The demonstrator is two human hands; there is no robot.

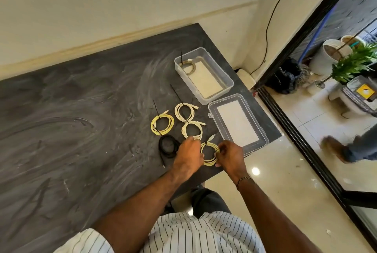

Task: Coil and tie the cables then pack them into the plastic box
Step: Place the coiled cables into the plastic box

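A yellow coiled cable [210, 155] lies near the front edge of the dark table [81, 109], held on both sides by my left hand [188, 155] and my right hand [231, 155]. Behind it lie a white coil [192, 129], a second white coil [185, 111] and a yellow coil [162, 123], each with a black zip tie. A black cable [168, 146] lies loosely coiled left of my left hand. The clear plastic box [226, 78] stands open at the table's right end, holding one tied beige coil [188, 66]. Its lid [237, 123] lies beside it.
The table's right and front edges are close to the coils and lid. Beyond is a glossy tiled floor [275, 181], a black door frame [306, 146], potted plants [355, 62] and another person's foot [336, 148] at right. A black wire [267, 28] hangs down the wall.
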